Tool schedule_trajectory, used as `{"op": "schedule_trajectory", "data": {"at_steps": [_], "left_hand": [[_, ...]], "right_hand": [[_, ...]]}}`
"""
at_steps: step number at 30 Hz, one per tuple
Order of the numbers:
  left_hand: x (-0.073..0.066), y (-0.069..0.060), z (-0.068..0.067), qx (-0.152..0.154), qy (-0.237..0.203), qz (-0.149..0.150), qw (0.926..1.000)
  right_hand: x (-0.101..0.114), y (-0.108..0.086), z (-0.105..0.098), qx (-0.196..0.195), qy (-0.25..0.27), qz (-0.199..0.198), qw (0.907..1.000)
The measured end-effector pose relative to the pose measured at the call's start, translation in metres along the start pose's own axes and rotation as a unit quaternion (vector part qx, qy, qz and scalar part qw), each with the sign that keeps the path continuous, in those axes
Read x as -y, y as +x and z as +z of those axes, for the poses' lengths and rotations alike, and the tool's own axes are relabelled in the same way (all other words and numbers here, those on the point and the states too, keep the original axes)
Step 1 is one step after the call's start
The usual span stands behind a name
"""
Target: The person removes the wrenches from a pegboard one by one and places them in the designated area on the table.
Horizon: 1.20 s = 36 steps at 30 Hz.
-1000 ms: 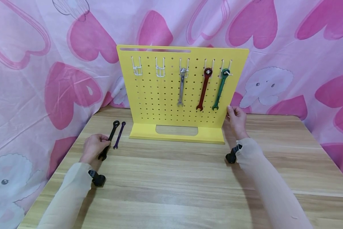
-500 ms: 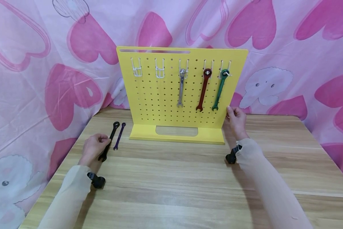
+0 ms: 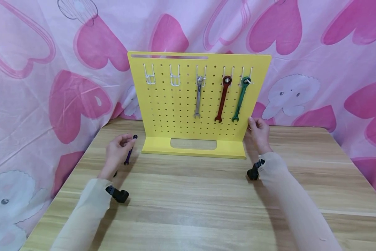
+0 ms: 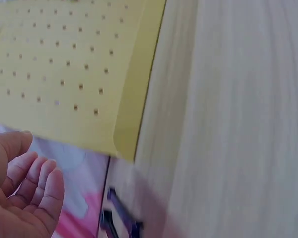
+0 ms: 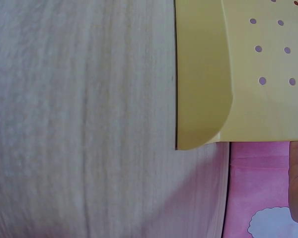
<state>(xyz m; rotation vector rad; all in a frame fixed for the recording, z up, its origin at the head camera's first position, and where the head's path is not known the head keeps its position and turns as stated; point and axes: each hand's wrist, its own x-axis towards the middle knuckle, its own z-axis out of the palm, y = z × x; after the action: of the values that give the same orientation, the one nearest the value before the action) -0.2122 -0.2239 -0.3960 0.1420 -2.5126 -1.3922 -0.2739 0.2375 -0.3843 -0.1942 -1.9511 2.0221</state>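
Note:
My left hand (image 3: 117, 150) hovers over the left part of the table, its fingers loosely bent with nothing between them in the left wrist view. Beneath it lie a purple combination wrench (image 3: 128, 157) and a black combination wrench (image 3: 115, 173), the black one mostly hidden by the hand. Both the purple wrench (image 4: 120, 207) and the black wrench (image 4: 108, 223) show at the bottom of the left wrist view. At the lower right edge of the yellow pegboard (image 3: 175, 115), my right hand (image 3: 259, 134) holds the board, thumb in front and the other fingers hidden behind it.
Silver (image 3: 198, 97), red (image 3: 223, 99) and green (image 3: 241, 99) wrenches hang from white hooks on the pegboard. Two further white hooks, a left one (image 3: 150, 78) and its neighbour (image 3: 175, 80), bear nothing. A pink patterned cloth (image 3: 300, 87) hangs behind the wooden table (image 3: 188, 202).
My left hand has let go of the black wrench, which stays on the table, and has moved right and away from me, over the purple wrench. The right hand has stayed on the board.

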Motion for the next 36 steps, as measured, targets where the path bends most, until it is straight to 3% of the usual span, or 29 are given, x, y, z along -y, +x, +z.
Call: {"op": "schedule_trajectory", "data": {"at_steps": [11, 18, 28, 36], "left_hand": [[-0.022, 0.000, 0.029, 0.017, -0.104, 0.027, 0.9940], [-0.036, 0.000, 0.049, 0.024, -0.123, 0.035, 0.9915], [-0.058, 0.003, 0.080, 0.024, -0.187, 0.051, 0.9808], [-0.075, 0.006, 0.095, 0.032, -0.207, 0.054, 0.9764]], "right_hand": [[0.000, 0.000, 0.000, 0.001, 0.009, -0.003, 1.0000], [0.000, 0.000, 0.000, 0.002, 0.004, 0.006, 1.0000], [0.001, -0.002, 0.000, 0.004, 0.002, 0.003, 1.0000], [-0.009, 0.005, -0.001, -0.008, 0.010, 0.004, 0.9999]]}}
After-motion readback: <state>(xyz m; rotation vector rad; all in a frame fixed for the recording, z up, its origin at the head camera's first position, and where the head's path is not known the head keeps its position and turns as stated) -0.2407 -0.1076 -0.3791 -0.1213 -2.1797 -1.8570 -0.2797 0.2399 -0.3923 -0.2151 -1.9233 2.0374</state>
